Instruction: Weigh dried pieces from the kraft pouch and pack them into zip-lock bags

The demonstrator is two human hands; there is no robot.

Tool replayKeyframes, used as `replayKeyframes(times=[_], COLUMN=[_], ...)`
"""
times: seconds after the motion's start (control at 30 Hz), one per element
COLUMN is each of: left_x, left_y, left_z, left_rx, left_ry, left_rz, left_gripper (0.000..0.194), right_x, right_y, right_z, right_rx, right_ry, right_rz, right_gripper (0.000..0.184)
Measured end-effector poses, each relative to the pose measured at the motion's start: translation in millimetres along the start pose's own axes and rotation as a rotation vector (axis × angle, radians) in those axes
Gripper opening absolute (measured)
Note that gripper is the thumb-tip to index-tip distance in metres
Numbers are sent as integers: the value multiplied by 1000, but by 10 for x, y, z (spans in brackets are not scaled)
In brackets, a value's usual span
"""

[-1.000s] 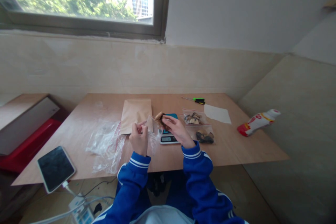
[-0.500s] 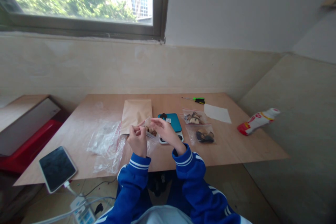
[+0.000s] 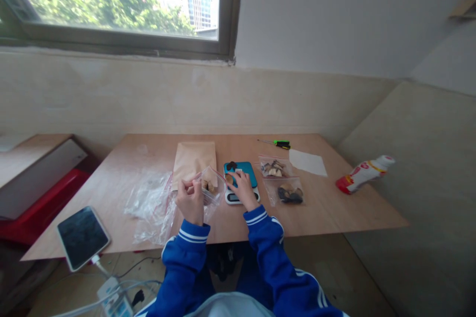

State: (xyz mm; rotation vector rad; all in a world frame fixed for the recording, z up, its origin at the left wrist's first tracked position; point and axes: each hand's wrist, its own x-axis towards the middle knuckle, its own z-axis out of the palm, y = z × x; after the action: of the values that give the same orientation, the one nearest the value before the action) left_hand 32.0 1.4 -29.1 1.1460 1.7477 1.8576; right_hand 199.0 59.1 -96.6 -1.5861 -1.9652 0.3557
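Note:
My left hand (image 3: 190, 201) is closed on the edge of a clear zip bag (image 3: 216, 177), whose mouth gapes toward the right. Brown chunks (image 3: 208, 186) lie inside the bag. Over the blue-topped kitchen scale (image 3: 246, 168), my right hand (image 3: 244, 189) pinches a round tan-brown slice (image 3: 229, 179), perhaps dried mushroom or wood; its kind is not clear. A small dark brown piece (image 3: 231, 165) rests on the scale's far left corner. Part of the scale's display shows beneath my right hand.
Two filled zip bags (image 3: 275, 167) lie right of the scale, near white paper (image 3: 308, 162) and a green-black screwdriver (image 3: 280, 143). A kraft paper bag (image 3: 194, 158), empty plastic bags (image 3: 150, 203) and a tablet (image 3: 84, 237) are leftward. A red-white bottle (image 3: 364, 174) lies at right.
My right hand has moved right, from the zip bag to over the scale, with a brown slice in its fingers. My left hand still holds the bag, now slightly lower.

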Motion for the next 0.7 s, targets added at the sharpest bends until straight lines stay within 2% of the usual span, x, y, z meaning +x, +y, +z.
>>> replayKeyframes(times=[0.27, 0.4, 0.57, 0.63, 0.7], left_x=[-15, -21, -27, -30, -33], left_y=[71, 100, 58, 44, 43], left_z=[-3, -5, 18, 29, 35], left_rx=[-17, 22, 53, 66, 50], left_ry=[-15, -17, -4, 0, -1], left_rz=[-45, -32, -27, -28, -32], left_gripper=[23, 20, 23, 23, 23], right_x=[-6, -7, 28, 25, 5], right_y=[124, 62, -372, -605, -809], right_z=[-42, -181, -563, -680, -729], right_rx=[294, 372, 585, 544, 499], right_ry=[220, 289, 337, 294, 188], right_rz=[82, 111, 47, -42, -138], right_gripper=[26, 22, 19, 26, 38])
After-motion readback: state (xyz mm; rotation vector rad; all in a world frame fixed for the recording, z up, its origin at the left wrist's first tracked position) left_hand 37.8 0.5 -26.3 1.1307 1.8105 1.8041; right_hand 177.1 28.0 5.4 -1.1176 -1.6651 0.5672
